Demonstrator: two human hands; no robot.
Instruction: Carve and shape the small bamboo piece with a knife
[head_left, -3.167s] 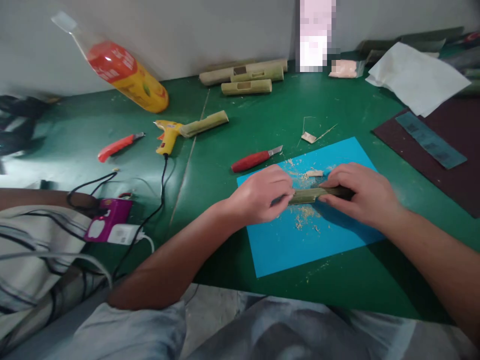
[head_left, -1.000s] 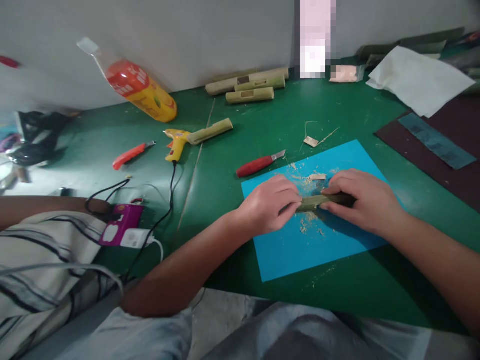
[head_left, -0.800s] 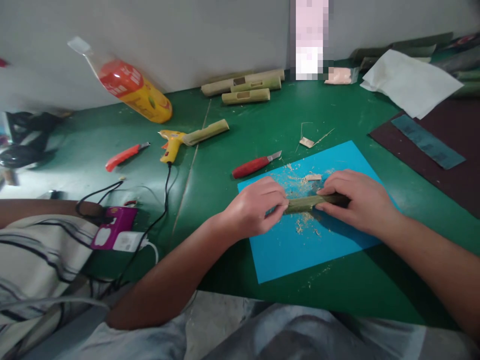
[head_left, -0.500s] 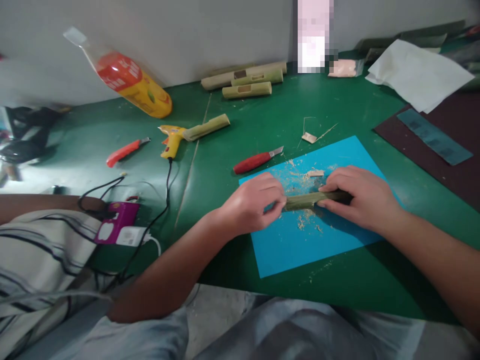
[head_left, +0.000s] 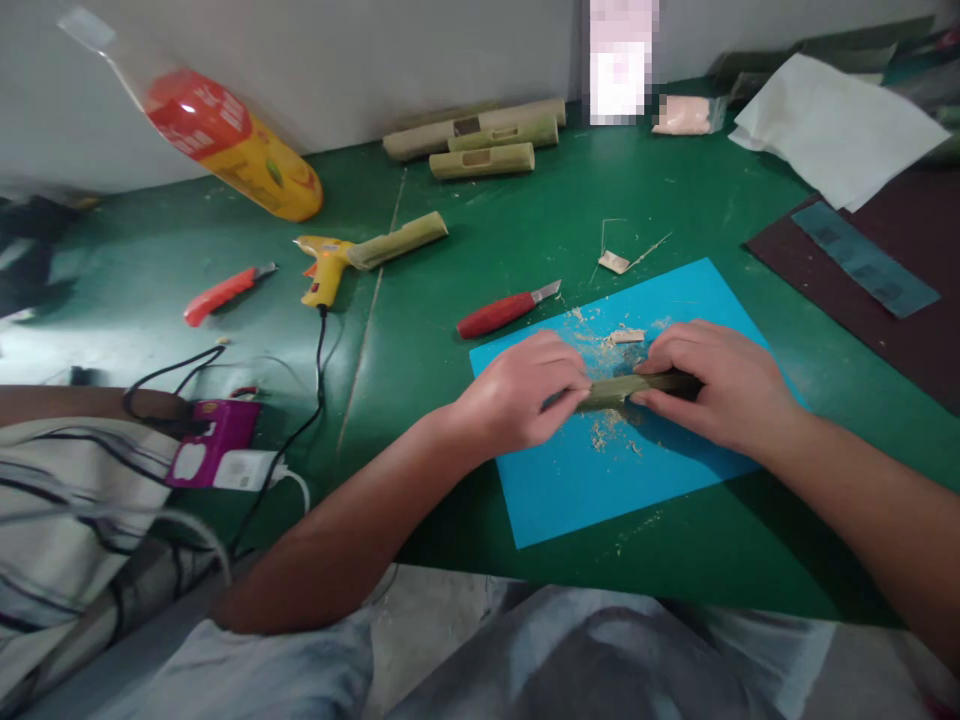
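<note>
A short green bamboo piece [head_left: 626, 388] lies across a blue sheet [head_left: 600, 480] on the green table. My right hand [head_left: 712, 385] is closed over its right part and presses it down. My left hand [head_left: 525, 395] is closed in a pinch at the bamboo's left end, around a small dark tool that I cannot make out. Pale shavings [head_left: 611, 432] lie on the sheet under and beside the bamboo.
A red-handled knife [head_left: 506, 310] lies just behind the sheet. Further left are a yellow glue gun [head_left: 326, 270] with a bamboo piece, a red cutter [head_left: 225, 293] and an orange bottle [head_left: 232, 150]. Bamboo tubes [head_left: 480, 140] line the wall. A co-worker's striped sleeve [head_left: 67, 500] is at left.
My left hand has slid back and forth along the bamboo's left end. The right hand has kept its hold. The view has shifted slightly.
</note>
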